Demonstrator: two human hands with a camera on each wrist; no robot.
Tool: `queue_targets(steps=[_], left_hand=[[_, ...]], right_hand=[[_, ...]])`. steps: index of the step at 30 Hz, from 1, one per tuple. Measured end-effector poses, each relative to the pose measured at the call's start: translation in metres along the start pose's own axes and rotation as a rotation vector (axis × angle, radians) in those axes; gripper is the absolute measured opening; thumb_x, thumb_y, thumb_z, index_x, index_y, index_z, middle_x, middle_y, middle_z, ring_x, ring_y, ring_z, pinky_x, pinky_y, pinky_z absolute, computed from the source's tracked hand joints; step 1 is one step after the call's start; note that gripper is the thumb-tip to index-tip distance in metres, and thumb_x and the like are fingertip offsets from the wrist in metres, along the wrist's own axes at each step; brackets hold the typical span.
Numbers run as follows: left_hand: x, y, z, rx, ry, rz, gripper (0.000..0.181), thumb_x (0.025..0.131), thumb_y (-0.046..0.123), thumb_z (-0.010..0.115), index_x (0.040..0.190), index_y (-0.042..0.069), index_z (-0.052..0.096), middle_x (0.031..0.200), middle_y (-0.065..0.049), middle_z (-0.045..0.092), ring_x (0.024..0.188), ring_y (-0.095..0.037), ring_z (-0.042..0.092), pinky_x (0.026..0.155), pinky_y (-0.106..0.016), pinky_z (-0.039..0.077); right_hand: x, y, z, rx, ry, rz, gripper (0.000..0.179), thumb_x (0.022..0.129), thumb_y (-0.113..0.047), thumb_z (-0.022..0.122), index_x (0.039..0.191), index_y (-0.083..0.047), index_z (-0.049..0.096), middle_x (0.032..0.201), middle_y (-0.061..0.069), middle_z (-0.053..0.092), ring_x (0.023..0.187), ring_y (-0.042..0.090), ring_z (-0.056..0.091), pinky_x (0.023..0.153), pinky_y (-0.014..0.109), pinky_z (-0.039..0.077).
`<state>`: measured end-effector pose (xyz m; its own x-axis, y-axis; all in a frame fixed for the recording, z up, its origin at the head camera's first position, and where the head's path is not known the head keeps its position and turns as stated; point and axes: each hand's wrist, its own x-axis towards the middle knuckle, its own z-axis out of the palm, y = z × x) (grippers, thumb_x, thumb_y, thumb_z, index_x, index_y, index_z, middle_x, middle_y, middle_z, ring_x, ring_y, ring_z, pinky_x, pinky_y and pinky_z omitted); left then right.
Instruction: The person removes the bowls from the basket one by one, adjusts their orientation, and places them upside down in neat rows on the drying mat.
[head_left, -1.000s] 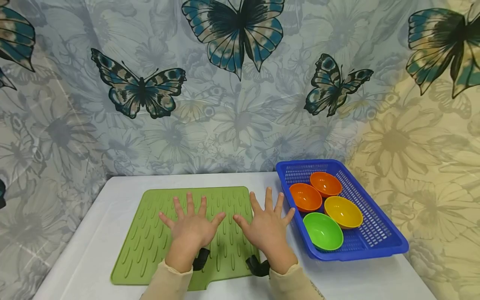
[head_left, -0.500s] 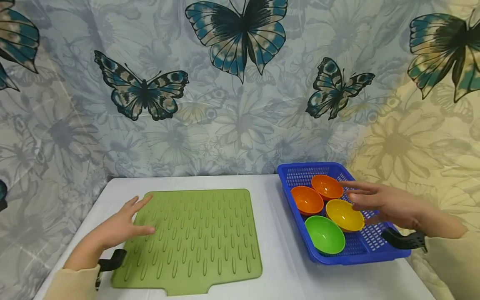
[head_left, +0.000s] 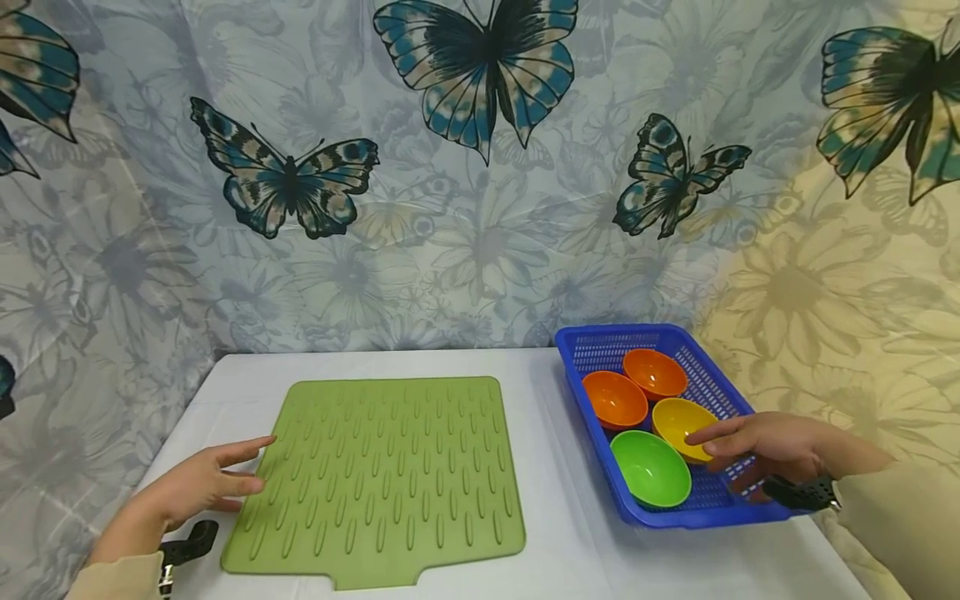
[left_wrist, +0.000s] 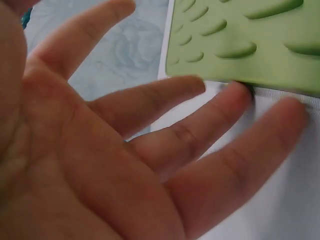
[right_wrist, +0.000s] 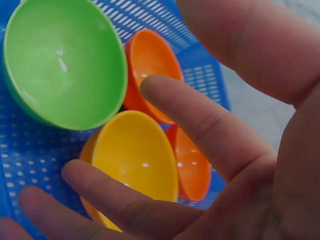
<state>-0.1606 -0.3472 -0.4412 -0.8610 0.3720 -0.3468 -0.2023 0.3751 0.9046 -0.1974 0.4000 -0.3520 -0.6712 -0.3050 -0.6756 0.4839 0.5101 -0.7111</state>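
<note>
A green rectangular mat (head_left: pixel 390 475) with raised ridges lies on the table. My left hand (head_left: pixel 198 483), fingers spread and holding nothing, is at its left side; in the left wrist view the fingertips (left_wrist: pixel 290 112) come right at the edge of the mat. My right hand (head_left: pixel 780 442) reaches over the right side of a blue basket (head_left: pixel 727 383), fingers extended and apart. It overlaps the yellow bowl (head_left: pixel 675 421) in the head view. Beside that bowl sit a green bowl (head_left: pixel 651 471) and two orange bowls (head_left: pixel 615 400), all inside the basket.
White cloth covers the table (head_left: pixel 547 500). A butterfly-printed fabric backdrop (head_left: pixel 480 275) stands behind and to both sides. The basket is at the table's right, with a strip of cloth between it and the mat. A black wrist strap (head_left: pixel 798 492) circles the right wrist.
Both hands have parted from over the mat, the left to the mat's left edge, the right over the basket. In the last half second both have dropped lower.
</note>
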Motion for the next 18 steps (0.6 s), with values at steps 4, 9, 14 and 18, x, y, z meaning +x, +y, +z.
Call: queue_targets(steps=[4, 9, 14, 18], left_hand=[[0.005, -0.007, 0.000, 0.033, 0.032, -0.024, 0.070, 0.089, 0.019, 0.064, 0.146, 0.002, 0.027, 0.145, -0.036, 0.011, 0.122, -0.053, 0.032, 0.083, -0.052, 0.048], [0.011, -0.018, 0.001, 0.084, 0.075, -0.038, 0.071, 0.084, 0.018, 0.069, 0.143, -0.001, 0.033, 0.130, -0.038, 0.036, 0.110, -0.043, 0.049, 0.076, -0.045, 0.052], [0.013, -0.027, 0.001, 0.119, 0.134, -0.042, 0.073, 0.080, 0.016, 0.073, 0.140, -0.005, 0.037, 0.143, -0.031, 0.025, 0.107, -0.034, 0.049, 0.072, -0.038, 0.052], [0.012, -0.032, 0.000, 0.153, 0.159, -0.037, 0.072, 0.079, 0.016, 0.073, 0.138, -0.007, 0.039, 0.149, -0.023, 0.014, 0.114, -0.038, 0.042, 0.074, -0.034, 0.052]], right_hand=[[0.010, 0.004, 0.003, 0.029, -0.026, 0.015, 0.045, 0.098, -0.022, 0.048, 0.136, -0.001, 0.043, 0.120, 0.026, 0.051, 0.096, 0.044, 0.057, 0.077, 0.059, 0.045], [0.024, 0.008, 0.007, 0.056, -0.041, 0.023, 0.046, 0.098, -0.021, 0.048, 0.138, -0.001, 0.041, 0.121, 0.027, 0.053, 0.094, 0.045, 0.056, 0.075, 0.058, 0.046], [0.037, 0.012, 0.011, 0.097, -0.070, 0.017, 0.045, 0.097, -0.019, 0.047, 0.139, -0.002, 0.041, 0.119, 0.025, 0.053, 0.094, 0.047, 0.057, 0.077, 0.059, 0.046], [0.043, 0.012, 0.013, 0.106, -0.085, 0.010, 0.046, 0.096, -0.018, 0.049, 0.139, -0.003, 0.041, 0.121, 0.025, 0.051, 0.093, 0.047, 0.057, 0.078, 0.059, 0.046]])
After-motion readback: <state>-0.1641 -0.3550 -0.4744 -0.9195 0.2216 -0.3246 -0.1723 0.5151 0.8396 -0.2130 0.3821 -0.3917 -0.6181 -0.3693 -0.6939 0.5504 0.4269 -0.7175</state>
